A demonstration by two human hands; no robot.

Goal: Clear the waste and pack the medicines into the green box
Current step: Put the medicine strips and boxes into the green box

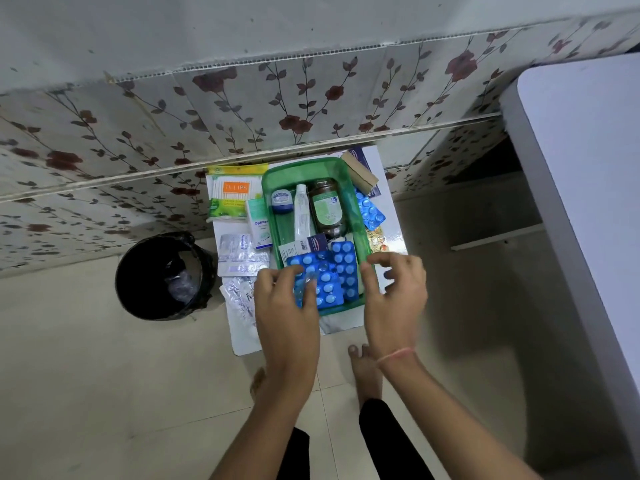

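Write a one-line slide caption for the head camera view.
Left hand lays a blue blister strip into the green box; right hand hovers open beside it.

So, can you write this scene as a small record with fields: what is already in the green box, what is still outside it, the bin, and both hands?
surface: small white table by a floral wall
green box: holds a brown bottle, white tube, small blue jar, blue blister strips
outside, left: cotton bud pack, white carton, silver strips
outside, right: blue strip, brown box
bin: black, on the floor, left of the table
left hand: pinching a blue strip
right hand: open, at the box's near right edge
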